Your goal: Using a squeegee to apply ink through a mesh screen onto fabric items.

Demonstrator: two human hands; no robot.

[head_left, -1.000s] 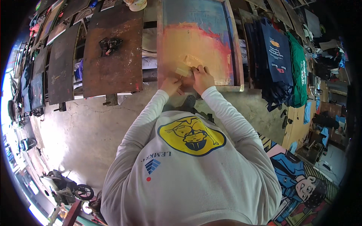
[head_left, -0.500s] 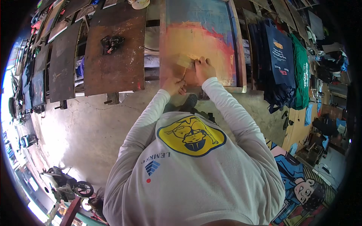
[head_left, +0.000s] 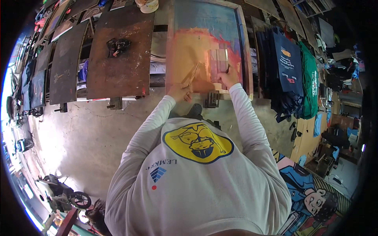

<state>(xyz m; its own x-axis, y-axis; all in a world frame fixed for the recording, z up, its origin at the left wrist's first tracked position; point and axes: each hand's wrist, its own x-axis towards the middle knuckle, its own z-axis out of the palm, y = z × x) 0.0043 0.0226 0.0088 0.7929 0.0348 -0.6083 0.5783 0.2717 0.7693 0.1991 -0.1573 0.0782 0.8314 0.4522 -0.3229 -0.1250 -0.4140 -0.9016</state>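
Observation:
A wooden-framed screen [head_left: 170,47] with blue, red and yellow staining on its surface lies in front of me. My left hand [head_left: 180,93] is at its near left part, fingers closed on a thin brown stick [head_left: 193,74] that points up and away. Toward the right side of the screen, my right hand [head_left: 229,78] grips the near right edge of a flat rectangular pale piece [head_left: 217,59], its thumb on top. That piece looks glossy, with lengthwise bands; its exact kind I cannot tell. A dark metal clamp-like bracket [head_left: 213,99] sits at the frame's near edge.
Left of the screen stands a stained brown board [head_left: 118,74] with a crumpled black bundle [head_left: 118,46] on it. A whitish bucket [head_left: 149,6] is at the far edge. Dark blue printed bags [head_left: 289,59] and green ones [head_left: 309,74] hang at the right. A motorcycle [head_left: 63,194] stands lower left.
My right hand has moved right, away from my left hand, and the flat pale piece now shows in it. My left hand has shifted slightly left, with the stick still in it.

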